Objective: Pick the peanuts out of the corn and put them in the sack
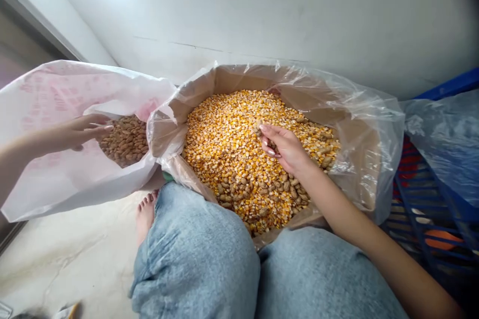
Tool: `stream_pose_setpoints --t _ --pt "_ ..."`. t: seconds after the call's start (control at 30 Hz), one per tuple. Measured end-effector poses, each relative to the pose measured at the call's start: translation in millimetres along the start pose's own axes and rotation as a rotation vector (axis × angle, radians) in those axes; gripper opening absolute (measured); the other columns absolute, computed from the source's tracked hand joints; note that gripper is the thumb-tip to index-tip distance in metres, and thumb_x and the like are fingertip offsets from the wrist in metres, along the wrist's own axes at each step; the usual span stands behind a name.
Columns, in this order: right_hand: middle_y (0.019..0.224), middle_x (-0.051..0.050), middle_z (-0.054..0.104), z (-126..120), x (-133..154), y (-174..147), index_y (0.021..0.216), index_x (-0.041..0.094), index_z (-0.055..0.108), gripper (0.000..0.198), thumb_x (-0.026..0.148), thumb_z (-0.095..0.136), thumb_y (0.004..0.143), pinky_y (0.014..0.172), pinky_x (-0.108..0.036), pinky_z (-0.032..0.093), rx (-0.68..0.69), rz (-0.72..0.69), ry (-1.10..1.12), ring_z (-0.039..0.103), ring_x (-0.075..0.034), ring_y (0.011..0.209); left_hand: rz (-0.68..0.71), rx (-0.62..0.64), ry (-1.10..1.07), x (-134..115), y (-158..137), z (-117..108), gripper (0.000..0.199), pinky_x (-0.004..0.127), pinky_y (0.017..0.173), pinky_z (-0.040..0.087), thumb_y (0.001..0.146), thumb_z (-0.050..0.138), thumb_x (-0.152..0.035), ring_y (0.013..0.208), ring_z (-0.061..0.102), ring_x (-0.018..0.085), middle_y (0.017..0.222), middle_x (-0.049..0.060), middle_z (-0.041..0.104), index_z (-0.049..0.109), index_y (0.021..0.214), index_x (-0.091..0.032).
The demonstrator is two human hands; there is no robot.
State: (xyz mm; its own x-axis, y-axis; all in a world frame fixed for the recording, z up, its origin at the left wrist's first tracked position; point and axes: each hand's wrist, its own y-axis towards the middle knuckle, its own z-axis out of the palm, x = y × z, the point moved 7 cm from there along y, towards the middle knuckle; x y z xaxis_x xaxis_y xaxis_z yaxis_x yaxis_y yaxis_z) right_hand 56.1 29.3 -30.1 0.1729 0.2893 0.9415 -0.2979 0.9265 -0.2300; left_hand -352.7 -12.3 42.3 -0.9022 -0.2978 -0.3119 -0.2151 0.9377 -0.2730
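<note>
My right hand [282, 147] is closed over a heap of yellow corn kernels [228, 124], its thumb and fingers gripping peanuts in their shells [258, 127]. More unshelled peanuts [294, 189] lie scattered on the corn, mostly along the near and right sides. The corn fills a wide bag [359, 149] of clear plastic with a brown inner layer. At the left, my left hand [88, 130] is open, fingers stretched out at the mouth of a white sack [71, 94] with faded red print. Brown peanuts [127, 142] show inside that sack.
Jeans-clad knees [198, 254] press close to the near side of the corn bag, with a bare foot [145, 214] beside them on the pale floor [75, 254]. A blue plastic crate [422, 189] stands at the right. Behind the bags rises a pale wall [239, 15].
</note>
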Motion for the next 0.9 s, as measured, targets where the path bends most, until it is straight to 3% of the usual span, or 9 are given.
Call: stream_pose_setpoints --t 0.07,0.2,0.37,0.43,0.5,0.57,0.7,0.8,0.9 --pt "0.052 0.006 0.042 -1 0 1 0.068 0.016 0.053 0.026 0.039 0.064 0.062 0.03 -0.018 0.011 -0.013 0.009 -0.034 0.031 -0.002 0.035 -0.022 -0.086 -0.017 17 -2 -2 0.055 0.032 0.077 0.041 0.07 0.046 -0.056 0.086 0.05 0.014 0.113 0.003 0.051 0.047 0.112 -0.022" --pt "0.051 0.005 0.042 26 33 4 0.076 0.016 0.057 0.024 0.036 0.064 0.064 0.031 -0.019 0.012 0.065 -0.034 -0.191 0.032 -0.002 0.036 0.048 -0.343 -0.251 19 -22 -13 0.044 0.033 0.084 0.038 0.076 0.044 -0.048 0.091 0.05 0.012 0.11 0.002 0.055 0.05 0.109 -0.02" --pt "0.046 0.005 0.038 160 86 26 0.068 0.013 0.058 0.017 0.03 0.062 0.068 0.034 -0.018 0.016 0.431 -0.166 -0.428 0.032 -0.002 0.039 0.154 -0.643 -0.629 19 -50 -33 0.028 0.031 0.078 0.045 0.076 0.05 -0.036 0.082 0.054 0.011 0.09 -0.001 0.06 0.055 0.096 -0.019" --pt "0.043 0.006 0.033 216 85 38 0.062 0.012 0.054 0.021 0.031 0.062 0.068 0.034 -0.017 0.017 0.554 -0.15 -0.515 0.03 -0.002 0.039 0.186 -0.615 -0.743 17 -55 -32 0.024 0.032 0.077 0.046 0.075 0.051 -0.034 0.082 0.054 0.012 0.085 -0.001 0.059 0.056 0.093 -0.02" --pt "0.042 0.007 0.032 251 75 50 0.059 0.013 0.05 0.026 0.034 0.061 0.07 0.033 -0.016 0.016 0.58 -0.117 -0.538 0.026 -0.002 0.038 0.185 -0.518 -0.782 13 -60 -28 0.023 0.033 0.078 0.045 0.075 0.051 -0.033 0.081 0.054 0.012 0.083 -0.001 0.058 0.056 0.093 -0.02" --pt "0.047 0.005 0.036 260 62 61 0.063 0.014 0.049 0.026 0.037 0.056 0.073 0.032 -0.016 0.015 0.534 -0.055 -0.443 0.025 -0.002 0.038 0.178 -0.428 -0.758 9 -66 -24 0.023 0.033 0.078 0.045 0.076 0.05 -0.034 0.081 0.053 0.013 0.084 0.0 0.058 0.055 0.093 -0.019" --pt "0.056 0.001 0.038 233 39 77 0.076 0.015 0.049 0.028 0.042 0.043 0.08 0.032 -0.017 0.023 0.414 0.07 -0.137 0.031 -0.005 0.04 0.185 -0.376 -0.792 7 -75 -20 0.022 0.033 0.075 0.046 0.077 0.048 -0.034 0.079 0.054 0.013 0.087 0.002 0.058 0.054 0.093 -0.02" --pt "0.065 -0.003 0.041 225 37 88 0.089 0.012 0.047 0.04 0.046 0.027 0.084 0.042 -0.019 0.038 0.337 0.051 0.009 0.043 -0.008 0.051 0.177 -0.398 -0.883 5 -75 -14 0.019 0.032 0.071 0.047 0.078 0.046 -0.033 0.072 0.053 0.012 0.08 0.002 0.057 0.055 0.088 -0.02" --pt "0.085 -0.008 0.044 241 41 93 0.111 0.009 0.037 0.059 0.053 0.01 0.084 0.063 -0.025 0.045 0.228 -0.046 0.024 0.05 -0.012 0.075 0.199 -0.392 -0.95 -8 -70 -5 0.014 0.031 0.068 0.046 0.078 0.046 -0.03 0.068 0.053 0.011 0.074 0.0 0.055 0.055 0.084 -0.02"
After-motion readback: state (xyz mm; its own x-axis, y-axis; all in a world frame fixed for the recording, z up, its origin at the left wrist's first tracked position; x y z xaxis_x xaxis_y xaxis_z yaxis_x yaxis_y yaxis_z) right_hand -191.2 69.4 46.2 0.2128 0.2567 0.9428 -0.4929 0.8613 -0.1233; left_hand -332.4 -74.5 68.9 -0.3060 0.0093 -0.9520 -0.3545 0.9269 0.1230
